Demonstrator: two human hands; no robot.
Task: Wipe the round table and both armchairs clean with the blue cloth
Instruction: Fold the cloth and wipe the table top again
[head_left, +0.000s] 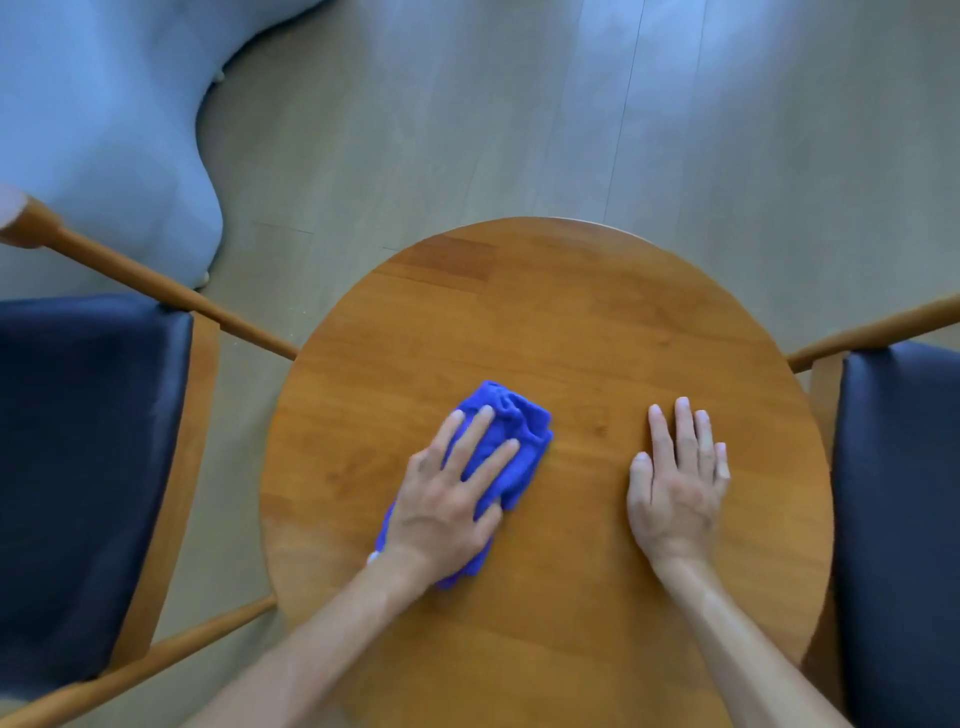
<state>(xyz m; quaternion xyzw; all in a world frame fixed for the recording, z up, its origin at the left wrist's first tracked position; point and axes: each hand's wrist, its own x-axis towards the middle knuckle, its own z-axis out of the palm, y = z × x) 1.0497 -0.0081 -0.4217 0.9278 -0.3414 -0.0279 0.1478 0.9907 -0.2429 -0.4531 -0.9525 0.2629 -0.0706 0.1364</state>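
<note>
Right now the work is on the round desk (545, 322), the first of the three pieces to be cleaned. The blue cloth (511, 441) lies bunched on the wood, left of the desk's middle and toward the near half, and the left hand (449, 499) presses flat on top of it. Its fingers (470, 436) are straight and spread across the cloth, pushing down rather than curling round it, so the cloth is pinned under the palm, not gripped. The right hand (675, 483) rests palm-down on bare wood to the right, well apart from the cloth, fingers straight and close together, holding nothing; it looks like a brace for the body while the other hand wipes.

On either side stands an armchair with a dark seat and a wooden frame: the left armchair (88, 467) with its arm rail reaching up to the desk's edge, and the right armchair (904, 519) tucked close against the rim. Beyond the desk is a pale wood floor (571, 104), and a light blue upholstered shape (104, 114) fills the top left corner.

By my reading, the desk is only partly covered so far, since the cloth sits in the near left portion and the far half and right side would need passes. The next move calls for sliding the cloth outward under steady flat pressure, sweeping to the far rim and across, with the right hand lifted out of the way when the cloth reaches that side. Both armchairs appear untouched by the cloth and would follow.
</note>
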